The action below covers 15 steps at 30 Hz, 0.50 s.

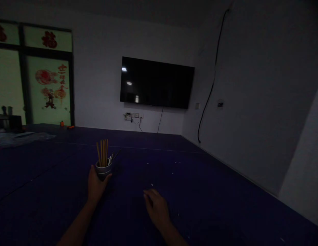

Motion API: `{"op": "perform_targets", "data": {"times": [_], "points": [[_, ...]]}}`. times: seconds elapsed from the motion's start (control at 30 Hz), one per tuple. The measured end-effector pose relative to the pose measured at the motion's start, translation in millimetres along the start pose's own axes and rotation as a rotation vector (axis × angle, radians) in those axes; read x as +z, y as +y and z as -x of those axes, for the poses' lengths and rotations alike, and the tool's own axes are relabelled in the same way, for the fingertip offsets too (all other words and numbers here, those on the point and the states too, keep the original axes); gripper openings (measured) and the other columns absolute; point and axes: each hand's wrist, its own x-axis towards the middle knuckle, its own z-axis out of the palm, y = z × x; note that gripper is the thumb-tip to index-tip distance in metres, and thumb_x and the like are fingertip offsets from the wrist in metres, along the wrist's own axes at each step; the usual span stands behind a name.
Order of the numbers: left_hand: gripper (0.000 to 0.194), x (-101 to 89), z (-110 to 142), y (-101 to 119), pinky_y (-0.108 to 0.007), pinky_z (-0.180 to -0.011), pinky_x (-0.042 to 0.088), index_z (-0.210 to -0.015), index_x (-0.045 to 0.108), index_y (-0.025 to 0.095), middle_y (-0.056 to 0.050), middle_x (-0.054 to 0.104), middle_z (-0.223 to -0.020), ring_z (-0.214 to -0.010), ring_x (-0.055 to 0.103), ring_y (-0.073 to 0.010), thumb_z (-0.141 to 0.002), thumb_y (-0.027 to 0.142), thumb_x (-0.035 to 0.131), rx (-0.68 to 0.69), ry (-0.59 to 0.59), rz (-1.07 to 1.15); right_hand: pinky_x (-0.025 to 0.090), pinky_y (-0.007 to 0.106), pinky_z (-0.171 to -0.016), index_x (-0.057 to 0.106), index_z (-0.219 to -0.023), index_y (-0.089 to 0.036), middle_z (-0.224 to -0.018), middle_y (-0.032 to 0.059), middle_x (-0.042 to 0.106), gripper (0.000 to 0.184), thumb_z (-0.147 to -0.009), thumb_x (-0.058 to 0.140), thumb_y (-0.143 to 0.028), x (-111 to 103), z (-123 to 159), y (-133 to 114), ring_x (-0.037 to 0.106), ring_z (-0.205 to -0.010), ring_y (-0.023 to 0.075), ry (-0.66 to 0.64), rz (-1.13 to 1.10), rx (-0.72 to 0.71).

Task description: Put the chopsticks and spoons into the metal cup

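Note:
My left hand [95,184] is wrapped around the side of a small grey pen holder [104,169], which is upright above or on the dark blue tabletop. Out of it rise several thin yellow-brown wooden sticks [103,153]; pencils or chopsticks, I cannot tell which. A slim white item [109,160] and a thin dark one [117,154] lean to the right in the same holder. My right hand [158,209] is low over the table at centre, fingers curled and thumb tip close to the index finger. Whatever may be between those fingertips is too small to make out.
Small white scraps [152,185] dot the dark blue table [128,212]. At the far left lie clear plastic sheeting [23,139] and a dark box-like object [15,123]. Small orange items [62,123] stand at the far edge. A wall bounds the table's right side.

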Motion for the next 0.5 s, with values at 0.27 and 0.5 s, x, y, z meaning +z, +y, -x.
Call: {"op": "perform_targets", "data": {"times": [0.27, 0.5], "points": [[0.038, -0.9, 44, 37, -0.026, -0.056, 0.042, -0.062, 0.053, 0.020, -0.002, 0.056, -0.059, -0.056, 0.055, -0.0155, -0.087, 0.046, 0.040, 0.542, -0.029, -0.179, 0.021, 0.024, -0.044, 0.054, -0.050, -0.019, -0.044, -0.0008, 0.052, 0.060, -0.090, 0.032, -0.057, 9, -28, 3, 0.044, -0.041, 0.0099, 0.157, 0.413, 0.225], [0.047, 22.9, 99, 58, -0.022, -0.043, 0.029, -0.055, 0.057, 0.019, -0.002, 0.056, -0.044, -0.040, 0.051, -0.0121, -0.092, 0.034, 0.032, 0.947, -0.413, -0.287, 0.027, 0.023, -0.047, 0.064, -0.059, -0.019, -0.057, 0.0058, 0.066, 0.057, -0.096, 0.027, -0.043, 14, -16, 6, 0.058, -0.049, 0.0128, -0.032, 0.512, 0.091]]}}
